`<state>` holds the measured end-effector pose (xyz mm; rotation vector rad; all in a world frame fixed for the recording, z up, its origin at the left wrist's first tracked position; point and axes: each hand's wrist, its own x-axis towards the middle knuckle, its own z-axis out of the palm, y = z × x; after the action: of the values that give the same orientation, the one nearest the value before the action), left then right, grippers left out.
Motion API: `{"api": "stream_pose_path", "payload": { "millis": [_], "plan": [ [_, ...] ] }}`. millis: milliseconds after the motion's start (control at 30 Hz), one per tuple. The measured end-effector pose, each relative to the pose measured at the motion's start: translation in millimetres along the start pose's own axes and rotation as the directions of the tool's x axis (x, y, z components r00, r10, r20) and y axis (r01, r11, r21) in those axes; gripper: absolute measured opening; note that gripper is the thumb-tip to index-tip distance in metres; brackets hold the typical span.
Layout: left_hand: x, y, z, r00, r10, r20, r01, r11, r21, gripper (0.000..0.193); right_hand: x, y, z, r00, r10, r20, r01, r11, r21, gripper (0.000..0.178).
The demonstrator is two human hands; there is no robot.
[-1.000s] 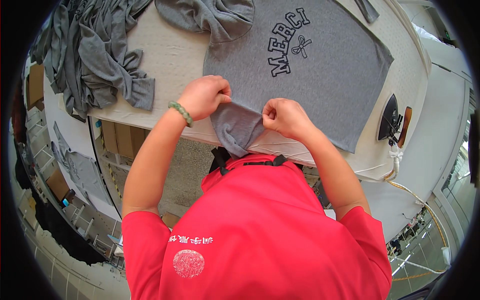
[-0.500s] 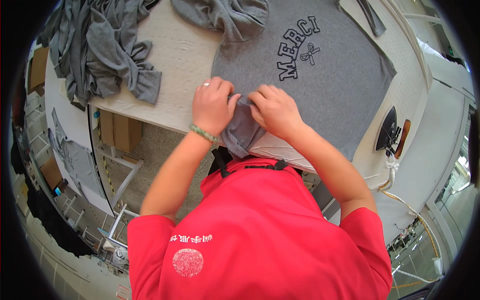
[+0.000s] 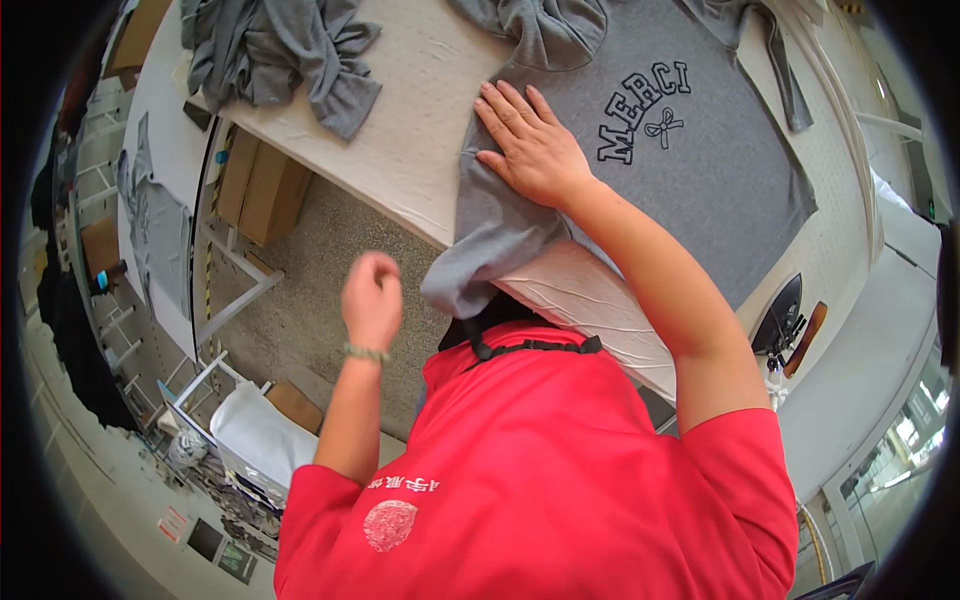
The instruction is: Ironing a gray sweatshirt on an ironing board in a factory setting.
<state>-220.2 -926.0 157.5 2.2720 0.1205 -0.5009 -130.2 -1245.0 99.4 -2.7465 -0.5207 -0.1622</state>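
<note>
A grey sweatshirt [image 3: 720,200] with dark outlined lettering and a small bow lies spread on the white padded table [image 3: 410,150]. My right hand [image 3: 535,148] rests flat on its left side, fingers stretched out. Below that hand, a grey sleeve [image 3: 490,255] hangs over the near table edge. Away from the cloth, my left hand [image 3: 372,305] is over the floor to the left of the sleeve. Its fingers are curled in, and I see nothing in them.
A black iron [image 3: 778,312] stands at the table's right side, by a brown-handled part. Crumpled grey garments [image 3: 290,55] lie at the far left. Cardboard boxes [image 3: 265,190] and a white metal frame [image 3: 240,290] stand beyond the table's left edge.
My left hand has let go of the cloth and moved down and left. The right hand has gone from gripping the cloth to lying flat on it, farther up. The sleeve hangs looser.
</note>
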Motion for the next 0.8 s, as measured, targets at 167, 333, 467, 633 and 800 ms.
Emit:
{"api": "stream_pose_path", "payload": {
  "millis": [167, 333, 467, 633, 800],
  "plan": [
    [81.0, 67.6, 55.1, 0.992, 0.017, -0.126, -0.052, 0.959, -0.28, 0.04, -35.4, -18.7, -0.4, 0.991, 0.111, -0.075, -0.11, 0.994, 0.025, 0.057],
    [124.8, 95.6, 81.3, 0.997, -0.064, 0.044, 0.073, 0.961, -0.267, 0.035, -103.7, -31.5, -15.9, 0.99, 0.058, -0.125, -0.046, 0.994, 0.102, 0.044],
    [138.3, 81.9, 74.5, 0.982, -0.101, 0.158, 0.155, 0.911, -0.382, 0.029, -119.0, -29.4, -18.5, 0.987, 0.075, -0.144, -0.053, 0.987, 0.151, 0.042],
    [136.3, 91.5, 70.2, 0.987, 0.159, -0.007, -0.157, 0.981, 0.117, 0.024, -103.7, -13.5, -19.7, 0.992, 0.067, -0.106, -0.037, 0.963, 0.266, 0.04],
    [134.1, 85.5, 86.4, 0.928, 0.337, -0.156, -0.296, 0.925, 0.236, 0.024, -21.8, -3.3, -21.6, 0.988, 0.051, -0.148, -0.035, 0.993, 0.11, 0.041]
  ]
}}
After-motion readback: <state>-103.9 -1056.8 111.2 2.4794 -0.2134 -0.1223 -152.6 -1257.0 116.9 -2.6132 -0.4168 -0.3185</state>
